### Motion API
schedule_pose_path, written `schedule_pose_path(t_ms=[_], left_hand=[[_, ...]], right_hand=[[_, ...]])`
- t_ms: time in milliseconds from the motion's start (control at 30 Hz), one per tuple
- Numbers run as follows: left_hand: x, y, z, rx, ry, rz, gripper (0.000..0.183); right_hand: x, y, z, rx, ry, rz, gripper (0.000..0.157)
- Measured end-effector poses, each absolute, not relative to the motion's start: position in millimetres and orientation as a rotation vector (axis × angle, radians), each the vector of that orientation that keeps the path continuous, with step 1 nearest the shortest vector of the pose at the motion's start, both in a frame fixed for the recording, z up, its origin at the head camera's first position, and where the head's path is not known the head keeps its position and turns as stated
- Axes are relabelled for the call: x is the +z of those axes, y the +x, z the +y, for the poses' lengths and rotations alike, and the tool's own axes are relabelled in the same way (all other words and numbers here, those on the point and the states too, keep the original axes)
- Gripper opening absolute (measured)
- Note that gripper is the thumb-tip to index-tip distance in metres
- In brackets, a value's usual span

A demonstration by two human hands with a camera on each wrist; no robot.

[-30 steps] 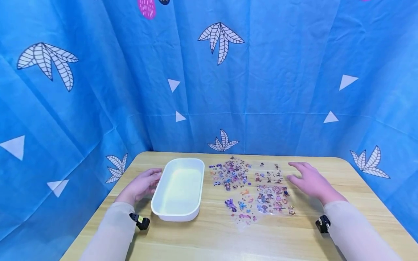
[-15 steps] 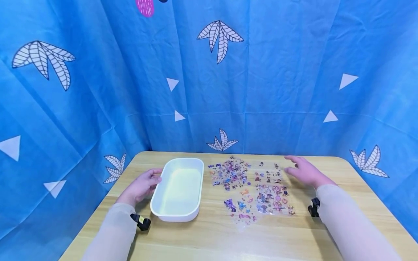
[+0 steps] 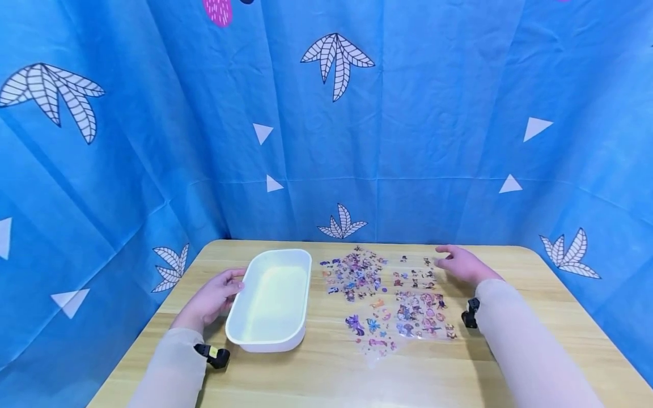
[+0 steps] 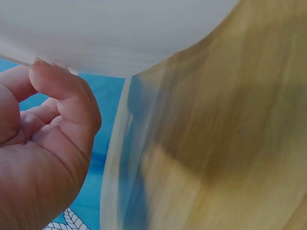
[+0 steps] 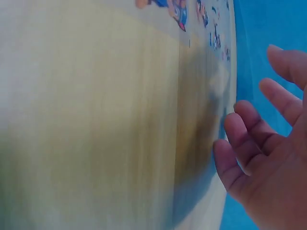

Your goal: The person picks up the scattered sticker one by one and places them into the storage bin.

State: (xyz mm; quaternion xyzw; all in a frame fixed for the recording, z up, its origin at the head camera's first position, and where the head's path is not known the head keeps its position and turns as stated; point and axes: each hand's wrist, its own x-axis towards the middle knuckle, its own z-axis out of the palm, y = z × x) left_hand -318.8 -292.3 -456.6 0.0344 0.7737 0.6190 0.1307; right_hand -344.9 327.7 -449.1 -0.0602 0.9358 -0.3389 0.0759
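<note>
A white plastic tub (image 3: 267,300) stands on the left half of the wooden table, with nothing inside. My left hand (image 3: 216,294) is at its left rim; in the left wrist view the fingers are curled and the thumb (image 4: 62,86) meets the tub's edge. Several clear sheets printed with small colourful cartoon stickers lie right of the tub. Among them are a dense purple sheet (image 3: 355,275), a pinkish sheet (image 3: 420,313) and a sparse sheet (image 3: 415,276). My right hand (image 3: 461,265), fingers loosely bent and spread, hovers by the sparse sheet's right edge and holds nothing.
A fourth-looking loose sticker sheet (image 3: 374,331) lies nearest the front. Blue patterned curtain (image 3: 357,141) hangs behind and along both sides of the table (image 3: 316,379). Black wrist cameras sit at both cuffs, low over the tabletop.
My right hand has moved left and slightly farther away, closer to the sparse sticker sheet. My left hand stays at the tub's rim. The head view has turned a little.
</note>
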Motion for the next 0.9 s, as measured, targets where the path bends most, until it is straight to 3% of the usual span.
schedule_pose_path(t_ms=[233,900], left_hand=[[-455.2,-317.1,-291.2,1.813,0.101,2.226,0.052],[-457.2,-317.8,-287.9,1.824,0.098,2.264,0.051]], right_hand=[[-462.7,-358.7,328.0,-1.054,-0.124,2.788,0.059],[-461.3,-371.7,318.0,-0.932,-0.015,2.742,0.061]])
